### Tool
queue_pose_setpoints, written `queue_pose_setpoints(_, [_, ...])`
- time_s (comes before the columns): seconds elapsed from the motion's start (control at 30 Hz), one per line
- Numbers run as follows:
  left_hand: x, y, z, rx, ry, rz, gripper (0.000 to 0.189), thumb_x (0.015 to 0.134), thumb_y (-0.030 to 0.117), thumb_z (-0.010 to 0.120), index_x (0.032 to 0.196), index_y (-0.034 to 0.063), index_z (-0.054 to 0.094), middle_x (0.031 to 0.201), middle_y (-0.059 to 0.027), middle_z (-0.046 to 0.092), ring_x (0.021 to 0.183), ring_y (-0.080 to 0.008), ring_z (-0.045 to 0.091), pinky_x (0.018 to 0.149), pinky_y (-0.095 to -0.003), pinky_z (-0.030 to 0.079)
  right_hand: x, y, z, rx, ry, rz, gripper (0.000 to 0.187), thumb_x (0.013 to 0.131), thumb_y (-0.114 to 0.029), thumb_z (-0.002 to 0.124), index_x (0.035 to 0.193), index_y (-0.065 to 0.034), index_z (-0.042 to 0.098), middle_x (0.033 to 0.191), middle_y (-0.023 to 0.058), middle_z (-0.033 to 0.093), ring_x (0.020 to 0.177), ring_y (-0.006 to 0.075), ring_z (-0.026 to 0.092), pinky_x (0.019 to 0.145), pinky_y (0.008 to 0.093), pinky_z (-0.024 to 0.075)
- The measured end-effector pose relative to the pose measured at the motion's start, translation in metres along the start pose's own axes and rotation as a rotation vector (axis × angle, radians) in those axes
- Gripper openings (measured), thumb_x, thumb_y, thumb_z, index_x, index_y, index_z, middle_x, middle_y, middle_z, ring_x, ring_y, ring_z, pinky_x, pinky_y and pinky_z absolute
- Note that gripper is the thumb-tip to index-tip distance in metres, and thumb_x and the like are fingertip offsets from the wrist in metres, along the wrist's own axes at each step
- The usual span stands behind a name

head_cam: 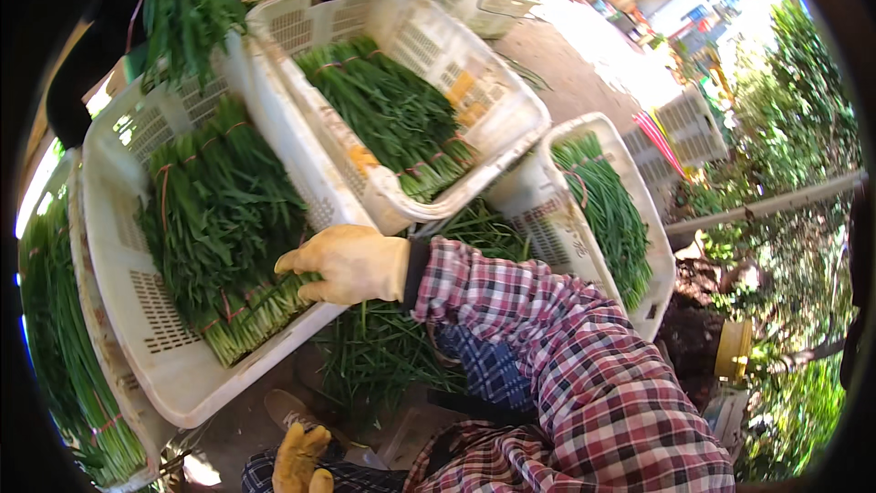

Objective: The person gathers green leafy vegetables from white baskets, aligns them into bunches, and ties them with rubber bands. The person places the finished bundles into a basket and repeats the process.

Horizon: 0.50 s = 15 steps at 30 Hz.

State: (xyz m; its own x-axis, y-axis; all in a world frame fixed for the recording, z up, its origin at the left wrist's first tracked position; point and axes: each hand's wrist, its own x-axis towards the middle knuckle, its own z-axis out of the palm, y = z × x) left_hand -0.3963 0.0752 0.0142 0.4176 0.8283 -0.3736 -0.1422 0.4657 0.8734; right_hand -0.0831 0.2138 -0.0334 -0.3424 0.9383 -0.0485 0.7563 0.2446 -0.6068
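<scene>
My right hand (345,264), in a yellow work glove, reaches over the near rim of a white plastic crate (171,394). Its fingers are apart at the stem ends of banded bunches of leafy green vegetables (219,212); no firm grip shows. Low in the picture, my left hand (301,460), gloved too, has bent fingers with a gap beside the thumb and nothing visible in them; the frame cuts it off. More banded bunches (383,109) lie in a second white crate (530,109) behind, its edge against the first.
A third crate (667,274) with long green bunches (609,212) stands at right, another (102,329) at far left. Loose green leaves (390,349) lie between the crates and my body. At the upper left, a person in dark clothing is beside a raised green bunch (188,17).
</scene>
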Motion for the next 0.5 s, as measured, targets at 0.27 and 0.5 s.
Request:
queue_pose_setpoints(0.27, [0.027,-0.027,0.020,0.193,-0.086,0.099,0.058,0.100,0.021,0.061,0.149,-0.0051,0.042,0.137,-0.0233,0.060,0.125,-0.0311,0.060,0.109,-0.0447,0.046,-0.329,0.070,-0.054,0.461,0.990,0.680,0.037,0.097,-0.014,0.067,0.132,-0.0023,0.062,0.108,0.0122,0.073,0.099,0.0176,0.067,0.088,0.0319,0.0545])
queue_pose_setpoints(0.5, [0.039,-0.042,-0.005,0.180,-0.028,-0.067,0.059,0.102,0.027,0.062,0.152,0.0019,0.043,0.141,-0.0197,0.059,0.124,-0.0285,0.061,0.103,-0.0405,0.048,-0.493,0.156,-0.025,0.298,1.274,1.028,0.033,0.095,-0.011,0.066,0.127,0.0001,0.065,0.107,0.0162,0.074,0.097,0.0203,0.070,0.089,0.0310,0.0546])
